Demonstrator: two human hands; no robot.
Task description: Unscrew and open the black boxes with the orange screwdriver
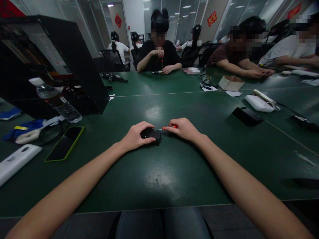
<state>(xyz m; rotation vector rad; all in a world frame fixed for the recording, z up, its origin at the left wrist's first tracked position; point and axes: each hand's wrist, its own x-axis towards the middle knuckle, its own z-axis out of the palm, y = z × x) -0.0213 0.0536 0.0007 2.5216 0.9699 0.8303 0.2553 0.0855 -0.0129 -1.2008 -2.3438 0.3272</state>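
Observation:
My left hand (136,135) is closed round a small black box-shaped device (151,134), thumb along the near side and fingers over the far side. The device rests on or just above the green table (119,186); a small part sticks out at its right end. In my right hand (183,127) is a screwdriver (172,126) with an orange and black handle. Its thin metal shaft points left, and the tip is at the device's right end. Whether the tip touches a screw is too small to tell.
To the left are a phone in a green case (65,143), a white power bank (18,162), a water bottle (56,101) and a black shelf unit (82,63). A black box (247,116) and a white device (259,103) lie right. A co-worker (159,56) sits opposite.

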